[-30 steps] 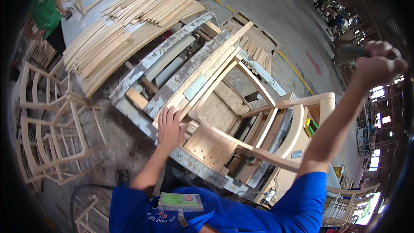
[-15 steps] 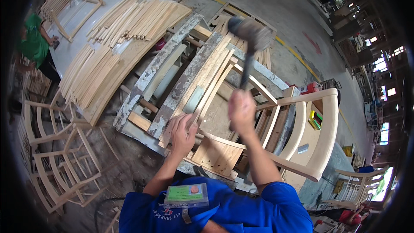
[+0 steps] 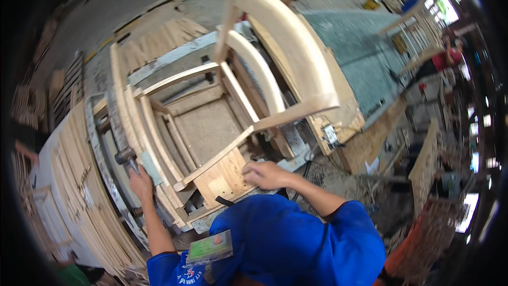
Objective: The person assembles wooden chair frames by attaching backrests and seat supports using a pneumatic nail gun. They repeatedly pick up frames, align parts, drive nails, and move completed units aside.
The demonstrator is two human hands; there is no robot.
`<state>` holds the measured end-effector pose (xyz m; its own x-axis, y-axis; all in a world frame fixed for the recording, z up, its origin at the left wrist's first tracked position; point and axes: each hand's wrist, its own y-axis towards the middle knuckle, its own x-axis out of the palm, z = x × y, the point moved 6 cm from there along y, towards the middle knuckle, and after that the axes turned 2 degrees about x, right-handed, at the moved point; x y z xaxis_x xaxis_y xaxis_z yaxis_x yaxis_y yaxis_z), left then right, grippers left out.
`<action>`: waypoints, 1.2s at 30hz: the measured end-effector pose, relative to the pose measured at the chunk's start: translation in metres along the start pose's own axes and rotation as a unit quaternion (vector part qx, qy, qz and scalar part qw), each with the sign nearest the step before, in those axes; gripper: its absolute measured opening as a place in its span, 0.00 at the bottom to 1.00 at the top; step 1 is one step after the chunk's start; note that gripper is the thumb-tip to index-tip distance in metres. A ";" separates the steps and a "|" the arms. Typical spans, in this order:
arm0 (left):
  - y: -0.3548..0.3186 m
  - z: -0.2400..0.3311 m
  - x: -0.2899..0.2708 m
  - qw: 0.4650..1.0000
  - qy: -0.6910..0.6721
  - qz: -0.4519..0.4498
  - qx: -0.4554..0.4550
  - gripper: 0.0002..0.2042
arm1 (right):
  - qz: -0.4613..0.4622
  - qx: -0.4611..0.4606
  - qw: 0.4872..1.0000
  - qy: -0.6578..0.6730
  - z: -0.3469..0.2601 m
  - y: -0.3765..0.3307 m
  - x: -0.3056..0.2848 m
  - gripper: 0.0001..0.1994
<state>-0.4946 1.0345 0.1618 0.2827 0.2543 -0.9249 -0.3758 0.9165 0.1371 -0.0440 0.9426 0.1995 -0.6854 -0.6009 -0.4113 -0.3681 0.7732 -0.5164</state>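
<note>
A pale wooden chair frame (image 3: pixel 307 47) lies in a worn clamping bench (image 3: pixel 95 151), its broad curved back rail raised on the far right side. On the left, my left hand (image 3: pixel 141 182) is closed round the handle of a dark-headed mallet (image 3: pixel 125 155), low over the bench beside the wooden rails. My right hand (image 3: pixel 266 175) rests at the near side of the chair, by a plywood block (image 3: pixel 225 177) with small holes. Its fingers are curled near a small dark knob (image 3: pixel 256 158); what they hold, if anything, is hidden.
Long wooden strips (image 3: pixel 79 169) are piled on a table at the left, with a person's hand (image 3: pixel 26 153) beyond. A greenish tabletop (image 3: pixel 349 37) extends at the far right. A small switch box with a cable (image 3: pixel 330 135) sits on the board beside the chair.
The mallet has gone from my right hand, where it was raised, to my left hand, low at the left. My right hand has dropped to the near side. The view has turned rightward.
</note>
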 end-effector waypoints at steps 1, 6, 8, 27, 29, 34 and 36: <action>0.001 0.000 0.005 0.999 0.036 -0.019 -0.025 0.23 | 0.037 0.057 0.998 0.001 0.021 -0.023 -0.018 0.18; -0.011 0.028 0.012 0.995 0.093 -0.006 -0.028 0.24 | 0.272 0.198 0.937 -0.099 0.080 -0.118 -0.119 0.18; -0.015 0.023 0.008 0.996 0.084 0.014 0.018 0.24 | 0.374 0.241 0.886 -0.134 0.077 -0.146 -0.158 0.16; -0.083 0.101 -0.036 0.983 0.051 0.092 0.150 0.28 | 0.253 0.467 0.727 0.435 0.301 -0.203 0.223 0.18; -0.090 0.136 -0.012 0.980 0.004 0.042 0.196 0.26 | 0.296 0.502 0.692 0.425 0.341 -0.238 0.268 0.18; -0.125 0.216 0.007 0.946 -0.140 -0.112 0.268 0.25 | 0.377 0.466 0.593 0.538 0.328 -0.247 0.294 0.17; -0.159 0.241 0.020 0.928 -0.131 -0.154 0.312 0.23 | 0.437 0.470 0.559 0.525 0.323 -0.263 0.296 0.16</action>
<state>-0.2162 0.9685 0.2072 0.5282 -0.0582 -0.8471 0.3191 0.9382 0.1344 0.0534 0.4962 -0.0293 -0.5178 0.7549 -0.4024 0.5493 -0.0672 -0.8329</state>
